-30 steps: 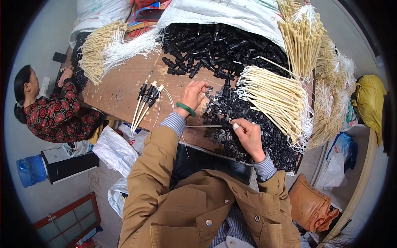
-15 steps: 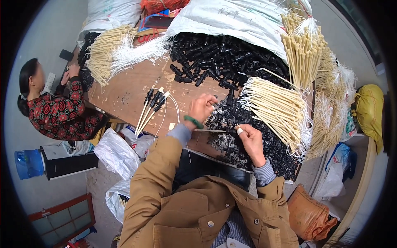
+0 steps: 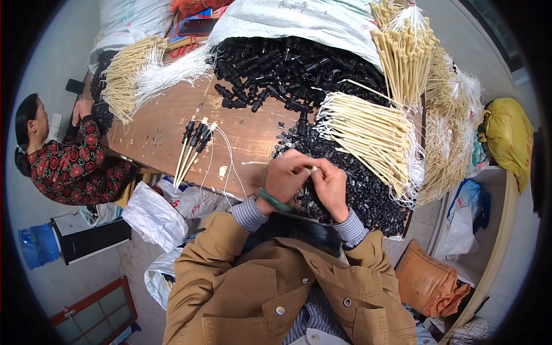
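My left hand (image 3: 286, 177), with a green bangle (image 3: 273, 201) at its wrist, is closed on a thin pale stick (image 3: 255, 163) whose end sticks out to the left. My right hand (image 3: 330, 185) is closed in a pinch right against it, its fingertips meeting the left ones. Something whitish shows between the fingertips; what exactly the right hand grips is mostly hidden. Below and right of both hands spreads a heap of small black pieces (image 3: 368, 198). On the left of the table lie cream sticks with black connectors (image 3: 197, 136) and loose white threads.
A bundle of cream sticks (image 3: 368, 138) lies on the black pieces. Behind it black connectors (image 3: 293, 66) spill from a white sack (image 3: 299, 20). Another cream bundle (image 3: 129, 75) lies far left, near a person in a patterned top (image 3: 69, 164). More bundles (image 3: 445, 126) hang at the right edge.
My hands were apart, the stick stretched between them; now they meet in front of me. The right hand moved left, the left hand slightly down and right. The view has shifted slightly.
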